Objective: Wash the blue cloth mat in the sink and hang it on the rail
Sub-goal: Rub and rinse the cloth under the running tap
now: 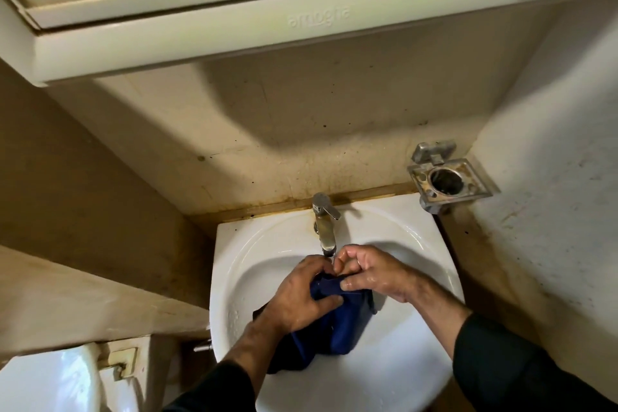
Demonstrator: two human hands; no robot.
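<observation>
The dark blue cloth mat (341,328) lies bunched and wet inside the white sink (394,244), right under the metal tap (323,224). My left hand (301,294) grips the cloth's top from the left side. My right hand (371,273) pinches the same upper fold between thumb and fingers, just below the tap's spout. Both hands look wet. The lower part of the cloth drapes toward the sink's front. No rail is in view.
A cream mirror cabinet (267,10) overhangs the wall above the sink. A metal holder with a round hole (448,179) is fixed to the wall at the right. A white toilet cistern (50,381) stands at the lower left. Stained walls close in on both sides.
</observation>
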